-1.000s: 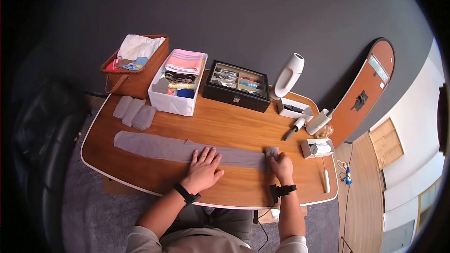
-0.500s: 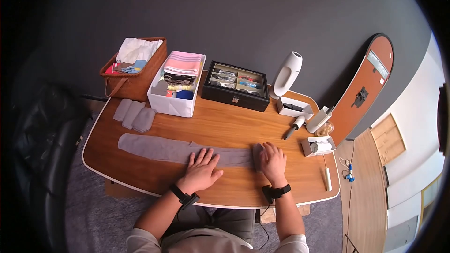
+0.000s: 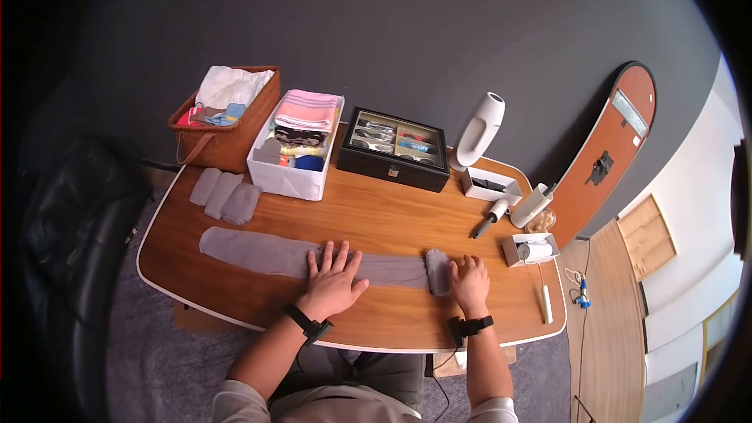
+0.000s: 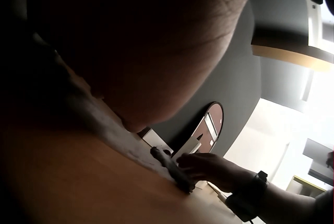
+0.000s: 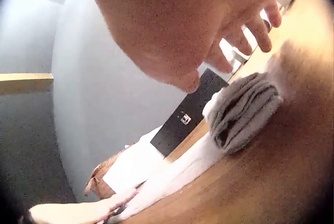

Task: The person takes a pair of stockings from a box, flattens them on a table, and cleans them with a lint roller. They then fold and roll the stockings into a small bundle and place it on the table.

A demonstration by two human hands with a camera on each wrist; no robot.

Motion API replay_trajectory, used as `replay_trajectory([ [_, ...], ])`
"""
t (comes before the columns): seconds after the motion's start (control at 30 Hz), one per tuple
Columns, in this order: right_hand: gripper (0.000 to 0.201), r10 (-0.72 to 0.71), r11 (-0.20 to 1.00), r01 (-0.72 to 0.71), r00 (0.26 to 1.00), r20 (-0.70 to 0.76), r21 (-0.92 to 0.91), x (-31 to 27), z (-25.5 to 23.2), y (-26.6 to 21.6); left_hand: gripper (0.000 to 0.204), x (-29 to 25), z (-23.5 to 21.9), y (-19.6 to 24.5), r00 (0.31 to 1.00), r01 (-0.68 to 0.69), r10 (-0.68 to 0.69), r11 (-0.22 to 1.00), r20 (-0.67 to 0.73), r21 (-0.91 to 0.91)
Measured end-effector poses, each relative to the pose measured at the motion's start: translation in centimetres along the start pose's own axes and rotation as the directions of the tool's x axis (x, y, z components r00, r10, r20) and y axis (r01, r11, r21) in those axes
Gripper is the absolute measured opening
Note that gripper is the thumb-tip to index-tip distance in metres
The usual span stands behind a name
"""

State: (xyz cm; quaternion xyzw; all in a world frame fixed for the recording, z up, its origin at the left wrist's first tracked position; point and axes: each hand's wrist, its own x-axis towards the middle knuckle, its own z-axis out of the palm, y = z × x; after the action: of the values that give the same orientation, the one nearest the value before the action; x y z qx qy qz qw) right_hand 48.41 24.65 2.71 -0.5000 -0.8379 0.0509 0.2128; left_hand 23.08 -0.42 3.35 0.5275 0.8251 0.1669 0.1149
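Observation:
A long grey stocking-like cloth lies flat along the front of the wooden table, its right end folded into a thick roll. My left hand rests flat on the middle of the cloth with the fingers spread. Just right of the roll is my right hand, fingers loosely bent. In the right wrist view the same hand hangs over the layered grey roll, with a gap between fingertips and fabric. Several small grey rolls sit side by side at the table's left.
Along the back stand a brown basket of clothes, a white box of folded cloths, a black glasses case and a white vase-like object. Small white boxes, a lint roller-like tool and a white stick occupy the right.
The cloth's right end has been rolled over further left and now forms a thicker roll. My right hand has let go and drawn back rightward; the left hand stays on the cloth.

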Motion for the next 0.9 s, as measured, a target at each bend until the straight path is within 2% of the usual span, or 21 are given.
replay_trajectory([
  [0.03, 0.053, 0.07, 0.994, -0.068, 0.997, 0.013, -0.087, 0.1, -0.6, -0.5, 0.078, 0.0, -0.1, 0.4, 1.0, -0.03, 0.03, 0.999, 0.004, -0.013],
  [0.13, 0.059, 0.11, 0.985, -0.095, 0.989, 0.098, -0.145, -0.1, 0.2, -0.7, 0.078, 0.3, -0.4, 1.4, 0.994, -0.103, 0.104, 0.994, 0.026, -0.048],
  [0.23, 0.061, 0.122, 0.99, -0.111, 0.982, 0.142, -0.085, 0.5, 0.8, -0.9, 0.08, 0.2, -0.6, 2.2, 0.988, -0.109, 0.117, 0.991, 0.102, -0.082],
  [0.27, 0.06, 0.117, 0.992, -0.109, 0.981, 0.153, -0.059, 0.7, 1.0, -1.1, 0.08, 0.2, -0.6, 2.1, 0.989, -0.097, 0.105, 0.992, 0.103, -0.086],
  [0.37, 0.057, 0.201, 0.971, -0.228, 0.937, 0.284, 0.066, 1.5, 0.3, -2.1, 0.079, -0.2, -0.2, 1.5, 0.993, -0.062, 0.07, 0.994, 0.09, -0.088],
  [0.47, 0.057, 0.214, 0.961, -0.256, 0.93, 0.3, 0.109, 1.3, -0.5, -3.3, 0.078, -0.6, -0.1, 0.4, 0.997, -0.049, 0.054, 0.996, 0.062, -0.074],
  [0.57, 0.066, 0.092, 0.995, -0.087, 0.987, 0.135, -0.042, 0.3, 0.9, -3.6, 0.077, -0.7, -0.2, -0.2, 0.997, -0.046, 0.05, 0.997, 0.059, -0.065],
  [0.67, 0.069, 0.069, 0.994, -0.049, 0.977, 0.201, -0.102, 0.3, 1.7, -3.8, 0.077, -0.6, -0.3, -0.7, 0.997, -0.032, 0.035, 0.998, 0.073, -0.048],
  [0.77, 0.064, 0.118, 0.992, -0.127, 0.969, 0.219, 0.027, 1.3, 1.5, -3.1, 0.077, -0.9, -0.1, -1.7, 0.997, -0.019, 0.022, 0.999, 0.07, -0.042],
  [0.9, 0.058, 0.068, 0.998, -0.067, 0.982, 0.178, -0.012, 2.1, 1.1, -2.5, 0.077, -1.4, 0.0, -2.1, 0.998, -0.035, 0.037, 0.999, 0.049, -0.034],
])
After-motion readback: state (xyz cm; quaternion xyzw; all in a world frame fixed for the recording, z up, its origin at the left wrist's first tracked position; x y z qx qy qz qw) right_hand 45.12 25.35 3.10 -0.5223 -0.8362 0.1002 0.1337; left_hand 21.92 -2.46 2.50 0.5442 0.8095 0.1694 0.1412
